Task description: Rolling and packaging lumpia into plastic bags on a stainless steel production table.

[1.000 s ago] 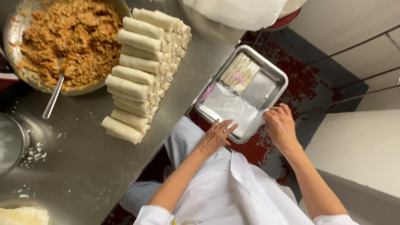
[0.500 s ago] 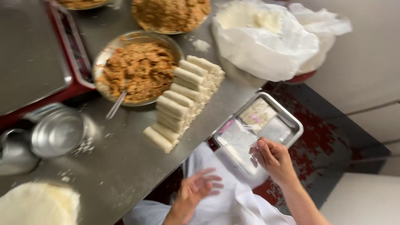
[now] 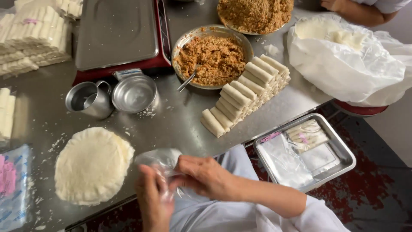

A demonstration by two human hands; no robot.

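Note:
My left hand (image 3: pixel 153 202) and my right hand (image 3: pixel 205 177) meet at the near edge of the steel table (image 3: pixel 180 122), both gripping a thin clear plastic bag (image 3: pixel 159 161). The bag's crumpled top rests on the table edge. Just left of my hands lies a round stack of pale wrappers (image 3: pixel 92 164). A slanted stack of rolled spring rolls (image 3: pixel 245 93) sits beyond my right hand, beside a metal bowl of brown filling (image 3: pixel 212 57) with a spoon in it.
A steel tray (image 3: pixel 339 148) with plastic bags and packed rolls sits low at the right. A metal cup (image 3: pixel 88 99) and small pot (image 3: pixel 135 93) stand mid-table. White plastic sheeting (image 3: pixel 347 64) covers wrappers. Another person's hand (image 3: pixel 334 5) shows at the top right.
My hands left the steel tray and came together at the table edge holding a clear plastic bag. The view swung left and up across the table.

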